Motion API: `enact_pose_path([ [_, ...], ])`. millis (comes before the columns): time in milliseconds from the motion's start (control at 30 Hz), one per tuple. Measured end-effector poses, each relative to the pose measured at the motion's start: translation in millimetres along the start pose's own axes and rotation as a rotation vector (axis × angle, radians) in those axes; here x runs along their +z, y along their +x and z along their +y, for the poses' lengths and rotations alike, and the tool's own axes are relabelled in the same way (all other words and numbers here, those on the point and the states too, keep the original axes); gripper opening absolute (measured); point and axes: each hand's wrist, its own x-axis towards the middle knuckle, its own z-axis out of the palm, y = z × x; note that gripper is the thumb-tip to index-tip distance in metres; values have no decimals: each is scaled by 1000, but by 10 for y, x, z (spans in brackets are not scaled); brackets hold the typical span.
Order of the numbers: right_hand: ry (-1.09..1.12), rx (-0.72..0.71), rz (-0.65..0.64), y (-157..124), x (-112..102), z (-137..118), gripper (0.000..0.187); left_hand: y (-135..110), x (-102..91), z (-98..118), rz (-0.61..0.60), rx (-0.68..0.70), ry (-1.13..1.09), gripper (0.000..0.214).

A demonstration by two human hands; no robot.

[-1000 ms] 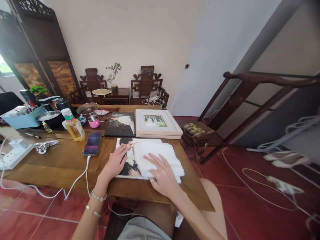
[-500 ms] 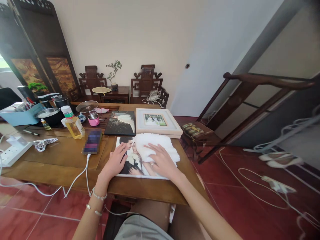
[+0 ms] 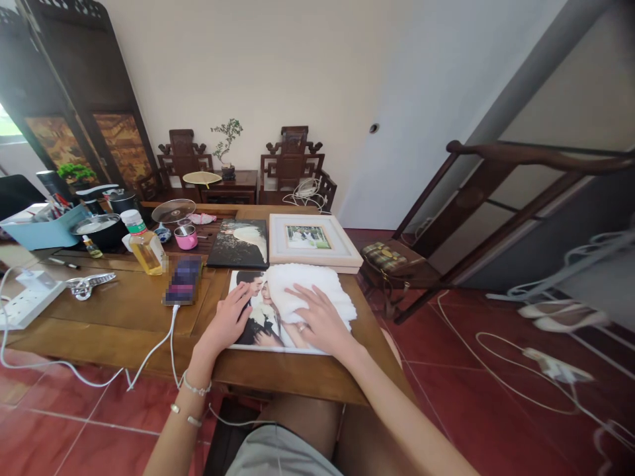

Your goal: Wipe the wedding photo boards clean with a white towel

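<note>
One towel [image 3: 310, 283], one photo [image 3: 258, 318] — wooden table [image 3: 124, 311], red-tiled floor [image 3: 471, 396].

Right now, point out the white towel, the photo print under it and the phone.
white towel [image 3: 308, 276], head view, upper middle.
photo print [image 3: 264, 322], head view, dark middle part.
phone [image 3: 182, 281], head view, screen.

Two thin silver bracelets [image 3: 194, 389] circle the left wrist, one beaded; a ring [image 3: 300, 326] sits on the right hand [image 3: 322, 322]; arms bare, light grey shorts [image 3: 278, 456] below.
</note>
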Motion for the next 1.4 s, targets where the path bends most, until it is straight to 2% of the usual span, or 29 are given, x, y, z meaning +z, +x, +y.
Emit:
enact_pose_path([
  [933, 3, -14, -7, -7, -13, 17, 27, 13, 20, -29, 2, -5, -13, 44],
  [1133, -13, 113, 14, 9, -64, 32, 26, 7, 6, -4, -7, -15, -16, 44],
  [1233, 7, 136, -23, -114, -121, -84, 26, 7, 15, -9, -4, -20, -14, 45],
  [1400, 53, 44, -65, -530, -246, -538, 24, 13, 34, -18, -9, -20, -1, 45],
])
